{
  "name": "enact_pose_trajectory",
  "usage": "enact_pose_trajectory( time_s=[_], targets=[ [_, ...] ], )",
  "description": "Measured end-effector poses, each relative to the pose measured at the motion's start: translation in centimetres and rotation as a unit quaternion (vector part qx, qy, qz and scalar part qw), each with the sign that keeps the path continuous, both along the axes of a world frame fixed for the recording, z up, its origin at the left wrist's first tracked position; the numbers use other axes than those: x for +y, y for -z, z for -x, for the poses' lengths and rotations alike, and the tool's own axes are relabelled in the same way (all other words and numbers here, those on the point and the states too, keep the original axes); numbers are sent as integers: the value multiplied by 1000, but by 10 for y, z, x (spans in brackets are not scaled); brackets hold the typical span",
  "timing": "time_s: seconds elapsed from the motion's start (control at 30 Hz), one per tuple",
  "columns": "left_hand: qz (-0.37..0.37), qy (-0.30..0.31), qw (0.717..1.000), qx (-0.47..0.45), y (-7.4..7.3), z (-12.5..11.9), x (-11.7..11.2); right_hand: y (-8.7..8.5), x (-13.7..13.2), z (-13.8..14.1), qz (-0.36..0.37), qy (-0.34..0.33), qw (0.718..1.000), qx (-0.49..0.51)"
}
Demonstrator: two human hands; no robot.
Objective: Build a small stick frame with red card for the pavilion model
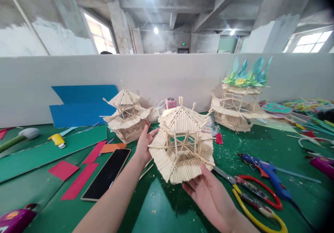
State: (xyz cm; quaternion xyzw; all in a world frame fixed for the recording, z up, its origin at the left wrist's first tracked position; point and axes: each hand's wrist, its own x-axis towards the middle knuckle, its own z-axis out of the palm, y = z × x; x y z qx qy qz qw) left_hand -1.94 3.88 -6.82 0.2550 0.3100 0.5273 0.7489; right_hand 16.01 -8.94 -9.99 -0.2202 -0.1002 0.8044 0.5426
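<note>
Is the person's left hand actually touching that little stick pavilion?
Touching. The head view shows the left hand, fingers resting against the stick pavilion at its lower roof.

Head-worn view, forward and down across the green desk (161,208)
From the person's eye height it sits close to the pale stick-built pavilion model (182,139) at centre and faces a long white partition wall (167,76), grey concrete ceiling (169,6) above.

Pavilion (182,142) partly hides the pink cup (171,102) behind it. Bottom edge cuts off the scissors (246,187), the purple tool (15,220) and the forearms of left hand (143,146) and right hand (211,194). Green sign (183,44): too small to read.
</note>
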Motion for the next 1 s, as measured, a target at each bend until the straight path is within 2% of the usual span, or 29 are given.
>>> enact_pose_trajectory(
  time_s=[0.23,0.43,0.57,0.73,0.87,1.0],
  targets=[
    [3,-1,1000,4,4,1,5,4,1,-1,0,14,1000,-23],
    [-3,-52,999,12,11,6,-19,12,-1,-10,-9,21,999,-30],
    [-9,-52,999,9,11,2,-31,9,2,-10,-23,10,999,-33],
    [-20,-62,998,9,11,-2,-25,4,12,-9,-27,7,999,-43],
    [-26,-68,997,15,14,-4,-17,6,19,-9,-29,9,998,-55],
    [-30,-73,996,30,17,-5,-17,9,14,-9,-38,1,997,-65]
  ],
)
